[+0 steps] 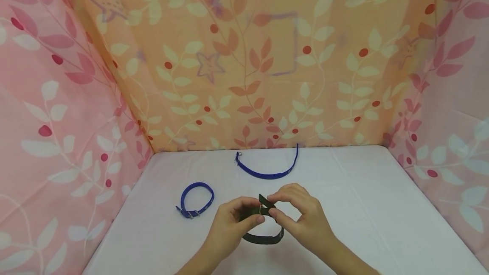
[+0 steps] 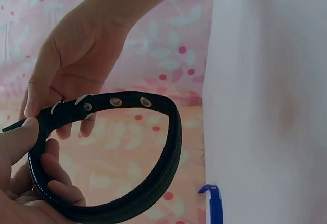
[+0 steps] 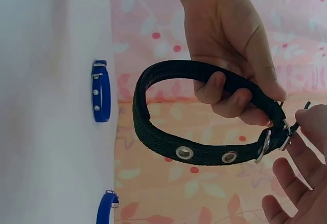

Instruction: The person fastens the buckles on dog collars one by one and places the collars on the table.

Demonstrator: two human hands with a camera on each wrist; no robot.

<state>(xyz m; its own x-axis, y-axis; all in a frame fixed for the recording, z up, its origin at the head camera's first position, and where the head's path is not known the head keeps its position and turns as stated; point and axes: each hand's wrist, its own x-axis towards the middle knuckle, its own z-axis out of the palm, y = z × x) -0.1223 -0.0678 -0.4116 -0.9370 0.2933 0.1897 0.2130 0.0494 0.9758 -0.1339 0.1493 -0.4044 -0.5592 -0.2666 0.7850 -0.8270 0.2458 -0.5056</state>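
A dark green collar (image 1: pixel 263 239), bent into a loop, is held up between both hands in front of the person. My left hand (image 1: pixel 231 220) grips its buckle side, thumb on the band and several fingers inside the loop. With thumb and fingertips, my right hand (image 1: pixel 303 212) pinches the strap's end, which sticks up past the buckle. In the right wrist view the metal buckle (image 3: pixel 286 134) has the strap passed through it, close to a metal ring (image 3: pixel 263 147). Metal-rimmed eyelets (image 2: pixel 116 102) line the band.
A blue collar (image 1: pixel 198 183) fastened in a loop lies on the white table (image 1: pixel 355 190) left of the hands. Farther back, an unfastened blue collar (image 1: pixel 267 176) lies curved near the rear edge. Patterned cloth walls (image 1: pixel 244 54) stand at the back and both sides.
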